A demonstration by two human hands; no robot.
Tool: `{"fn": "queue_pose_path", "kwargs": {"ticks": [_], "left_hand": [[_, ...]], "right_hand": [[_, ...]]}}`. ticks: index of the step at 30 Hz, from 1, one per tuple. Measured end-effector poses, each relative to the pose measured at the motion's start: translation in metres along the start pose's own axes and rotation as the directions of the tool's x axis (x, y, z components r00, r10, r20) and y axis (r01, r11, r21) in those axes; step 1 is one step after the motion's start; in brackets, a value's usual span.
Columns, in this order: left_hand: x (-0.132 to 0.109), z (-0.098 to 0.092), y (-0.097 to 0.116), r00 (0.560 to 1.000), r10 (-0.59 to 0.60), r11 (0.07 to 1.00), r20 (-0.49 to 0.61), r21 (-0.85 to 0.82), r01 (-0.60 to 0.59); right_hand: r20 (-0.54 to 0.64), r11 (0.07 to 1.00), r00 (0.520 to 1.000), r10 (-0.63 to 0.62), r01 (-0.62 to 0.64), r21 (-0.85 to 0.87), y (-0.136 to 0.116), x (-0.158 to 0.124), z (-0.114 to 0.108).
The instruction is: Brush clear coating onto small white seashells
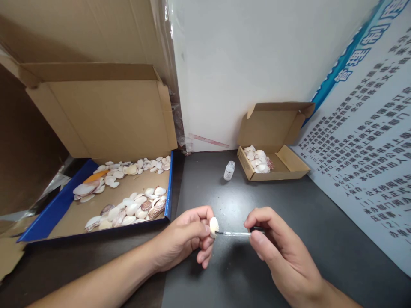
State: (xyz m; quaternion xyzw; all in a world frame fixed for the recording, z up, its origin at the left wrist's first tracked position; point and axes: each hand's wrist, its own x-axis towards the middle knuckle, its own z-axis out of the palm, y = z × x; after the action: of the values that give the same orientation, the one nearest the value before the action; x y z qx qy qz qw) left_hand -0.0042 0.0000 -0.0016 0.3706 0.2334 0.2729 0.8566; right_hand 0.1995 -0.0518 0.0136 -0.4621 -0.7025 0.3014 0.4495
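Pinched between the thumb and fingers of my left hand [192, 235] is a small whitish seashell [213, 226], held just above the dark table. My right hand [282, 248] grips the black cap end of a slim applicator brush [236, 234]. Its thin, shiny stem points left, and the dark tip meets the lower edge of the shell, though I cannot tell how firmly. Beyond both hands stands a small clear bottle [229, 170] with a white label and an uncapped neck.
At left, an open cardboard box with blue sides [169, 184] holds two groups of shells [131, 209]. A smaller open cardboard box [285, 174] at the back right contains more shells [258, 160]. A white panel [205, 77] rises behind the table; a printed board [362, 128] leans at right.
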Motion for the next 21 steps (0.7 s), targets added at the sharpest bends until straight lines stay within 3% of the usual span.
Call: {"fn": "queue_pose_path", "kwargs": {"ticks": [21], "left_hand": [[0.0006,0.0004,0.0009,1.000,0.001,1.000,-0.015,-0.005,-0.001]], "right_hand": [[0.036,0.999,0.999,-0.011,0.012,-0.036,-0.0013,0.0015,-0.0005]]}}
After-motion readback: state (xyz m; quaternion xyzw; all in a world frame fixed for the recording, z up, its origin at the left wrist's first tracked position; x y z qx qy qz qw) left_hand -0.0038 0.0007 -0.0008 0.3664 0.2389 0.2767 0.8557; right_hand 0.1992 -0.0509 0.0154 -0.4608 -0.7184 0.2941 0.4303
